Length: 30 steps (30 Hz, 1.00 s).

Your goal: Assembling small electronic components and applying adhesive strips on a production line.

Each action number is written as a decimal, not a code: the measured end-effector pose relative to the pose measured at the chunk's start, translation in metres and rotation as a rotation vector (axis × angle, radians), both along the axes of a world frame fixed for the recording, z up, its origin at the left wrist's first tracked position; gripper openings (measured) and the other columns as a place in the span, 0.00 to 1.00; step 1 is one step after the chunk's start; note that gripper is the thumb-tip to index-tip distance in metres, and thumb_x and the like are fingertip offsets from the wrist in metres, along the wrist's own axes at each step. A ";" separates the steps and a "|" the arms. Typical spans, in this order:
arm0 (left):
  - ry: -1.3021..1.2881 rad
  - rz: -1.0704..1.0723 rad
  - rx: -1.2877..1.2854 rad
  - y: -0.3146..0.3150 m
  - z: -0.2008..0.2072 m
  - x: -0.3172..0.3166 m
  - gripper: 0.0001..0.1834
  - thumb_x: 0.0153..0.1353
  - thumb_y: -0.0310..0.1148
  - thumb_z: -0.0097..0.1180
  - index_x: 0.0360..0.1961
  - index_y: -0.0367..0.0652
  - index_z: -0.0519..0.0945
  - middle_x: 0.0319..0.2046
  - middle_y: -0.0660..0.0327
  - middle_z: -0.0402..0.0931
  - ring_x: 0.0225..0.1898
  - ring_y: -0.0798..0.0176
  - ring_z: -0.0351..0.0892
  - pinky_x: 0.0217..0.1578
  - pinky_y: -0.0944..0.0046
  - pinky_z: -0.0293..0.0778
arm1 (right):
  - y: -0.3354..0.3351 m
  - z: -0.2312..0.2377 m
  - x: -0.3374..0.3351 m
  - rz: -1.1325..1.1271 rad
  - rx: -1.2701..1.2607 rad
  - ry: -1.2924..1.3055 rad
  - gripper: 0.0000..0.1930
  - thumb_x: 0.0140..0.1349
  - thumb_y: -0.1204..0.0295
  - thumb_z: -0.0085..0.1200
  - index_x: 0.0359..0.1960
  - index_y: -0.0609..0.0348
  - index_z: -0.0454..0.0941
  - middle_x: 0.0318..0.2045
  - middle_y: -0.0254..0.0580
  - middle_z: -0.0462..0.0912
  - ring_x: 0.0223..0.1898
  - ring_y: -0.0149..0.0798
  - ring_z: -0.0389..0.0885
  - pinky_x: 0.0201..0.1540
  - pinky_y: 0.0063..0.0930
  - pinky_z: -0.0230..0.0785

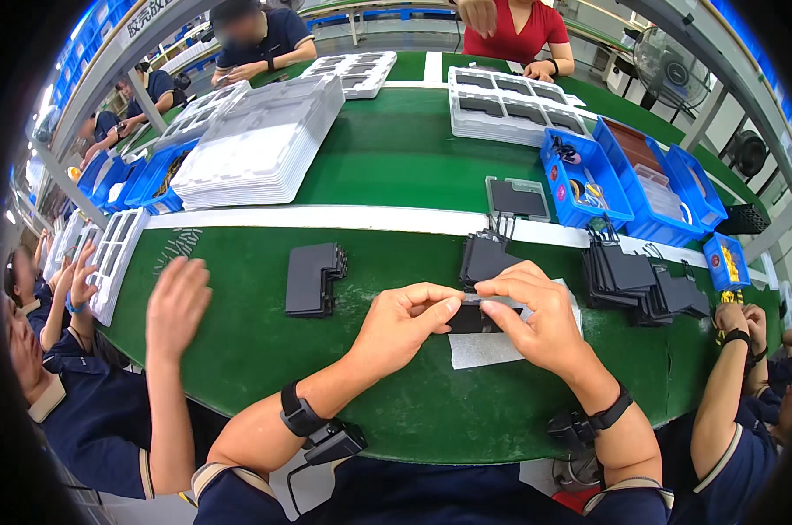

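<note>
My left hand [405, 320] and my right hand [538, 313] meet over the green table, both closed on a small black flat part [471, 320]. Thumbs and fingertips pinch its upper edge, where a grey strip shows; the fingers cover much of it. Under the part lies a white sheet [482, 352], which also shows beside my right hand. Just beyond my fingers stands a stack of dark notched plates [486, 260] with thin wires or hooks at its top. Left of my left hand is another neat stack of dark L-shaped plates [310, 280].
More dark plates [619, 276] are piled to the right. White trays [247, 149] are stacked at the far left, blue bins [588, 206] at the far right. A co-worker's raised hand [177, 306] is over the left side near small strips [179, 249]; another person's hands [739, 322] work at right.
</note>
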<state>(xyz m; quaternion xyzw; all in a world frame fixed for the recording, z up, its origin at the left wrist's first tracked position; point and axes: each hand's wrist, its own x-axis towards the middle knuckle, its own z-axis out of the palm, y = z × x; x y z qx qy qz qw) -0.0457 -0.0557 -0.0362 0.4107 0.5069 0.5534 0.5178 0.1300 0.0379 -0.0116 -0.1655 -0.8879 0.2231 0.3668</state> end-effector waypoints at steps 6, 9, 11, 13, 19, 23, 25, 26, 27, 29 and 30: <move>0.074 -0.003 0.030 0.000 -0.004 0.002 0.13 0.62 0.34 0.56 0.43 0.37 0.80 0.32 0.65 0.80 0.32 0.76 0.75 0.35 0.73 0.73 | -0.001 -0.001 0.001 -0.060 0.005 -0.038 0.04 0.48 0.75 0.61 0.27 0.57 0.82 0.21 0.35 0.79 0.31 0.37 0.74 0.35 0.30 0.59; 0.098 0.001 0.054 0.000 -0.004 0.003 0.13 0.62 0.34 0.56 0.42 0.36 0.80 0.31 0.65 0.79 0.31 0.76 0.74 0.33 0.74 0.72 | -0.002 0.000 0.000 -0.076 0.050 -0.046 0.04 0.47 0.75 0.62 0.26 0.58 0.81 0.21 0.34 0.78 0.31 0.37 0.74 0.34 0.30 0.59; 0.116 0.005 0.064 -0.001 -0.004 0.003 0.12 0.62 0.34 0.56 0.42 0.36 0.80 0.30 0.66 0.79 0.30 0.77 0.73 0.32 0.75 0.71 | -0.003 0.001 0.000 -0.083 0.085 -0.054 0.04 0.47 0.75 0.62 0.25 0.58 0.81 0.21 0.34 0.78 0.31 0.37 0.74 0.34 0.31 0.59; 0.145 -0.016 0.036 -0.002 -0.004 0.003 0.11 0.63 0.33 0.54 0.42 0.36 0.78 0.38 0.63 0.78 0.38 0.74 0.76 0.38 0.71 0.77 | -0.003 0.001 -0.001 -0.082 0.137 -0.055 0.04 0.46 0.76 0.62 0.24 0.58 0.80 0.21 0.34 0.77 0.31 0.38 0.73 0.34 0.31 0.59; 0.176 -0.022 0.094 -0.003 -0.009 0.004 0.11 0.63 0.32 0.54 0.43 0.37 0.76 0.36 0.64 0.77 0.36 0.76 0.74 0.37 0.72 0.76 | -0.006 0.001 -0.004 -0.078 0.187 -0.064 0.04 0.45 0.77 0.61 0.24 0.59 0.78 0.22 0.36 0.76 0.31 0.39 0.73 0.33 0.32 0.59; 0.176 -0.013 0.143 -0.003 -0.001 0.008 0.10 0.62 0.31 0.55 0.42 0.36 0.77 0.34 0.65 0.77 0.34 0.77 0.74 0.35 0.73 0.74 | -0.007 0.000 -0.003 -0.079 0.139 -0.060 0.04 0.46 0.78 0.61 0.24 0.59 0.78 0.22 0.37 0.76 0.32 0.39 0.73 0.33 0.32 0.60; 0.172 -0.008 0.088 -0.002 0.001 0.009 0.09 0.61 0.29 0.56 0.41 0.36 0.78 0.32 0.66 0.77 0.34 0.77 0.74 0.32 0.74 0.72 | -0.006 -0.005 -0.002 -0.027 0.069 0.001 0.05 0.46 0.78 0.61 0.25 0.61 0.78 0.23 0.39 0.77 0.32 0.40 0.74 0.33 0.33 0.63; 0.175 -0.011 0.087 -0.002 0.002 0.009 0.09 0.61 0.29 0.56 0.41 0.36 0.78 0.32 0.66 0.77 0.34 0.77 0.74 0.32 0.74 0.72 | -0.007 -0.004 -0.002 -0.030 0.068 0.004 0.05 0.46 0.78 0.61 0.25 0.61 0.78 0.23 0.39 0.77 0.32 0.40 0.74 0.33 0.33 0.63; 0.166 0.007 0.073 -0.003 0.002 0.007 0.09 0.61 0.30 0.56 0.40 0.37 0.78 0.32 0.66 0.77 0.33 0.77 0.74 0.32 0.75 0.73 | -0.008 -0.002 -0.004 -0.048 -0.031 0.025 0.05 0.46 0.78 0.61 0.25 0.62 0.78 0.24 0.40 0.78 0.32 0.41 0.74 0.33 0.33 0.65; 0.156 0.025 0.060 -0.004 0.001 0.004 0.08 0.61 0.30 0.57 0.39 0.37 0.78 0.32 0.66 0.78 0.33 0.78 0.74 0.32 0.75 0.73 | -0.010 -0.002 -0.005 -0.067 -0.128 0.046 0.05 0.47 0.77 0.62 0.25 0.63 0.77 0.24 0.41 0.78 0.32 0.42 0.75 0.34 0.34 0.67; 0.144 0.023 0.047 -0.003 0.000 0.004 0.08 0.61 0.31 0.57 0.38 0.38 0.79 0.32 0.66 0.78 0.33 0.78 0.74 0.32 0.75 0.73 | -0.009 -0.001 -0.003 -0.057 -0.146 0.017 0.06 0.47 0.77 0.62 0.25 0.63 0.77 0.24 0.41 0.79 0.31 0.43 0.75 0.34 0.33 0.68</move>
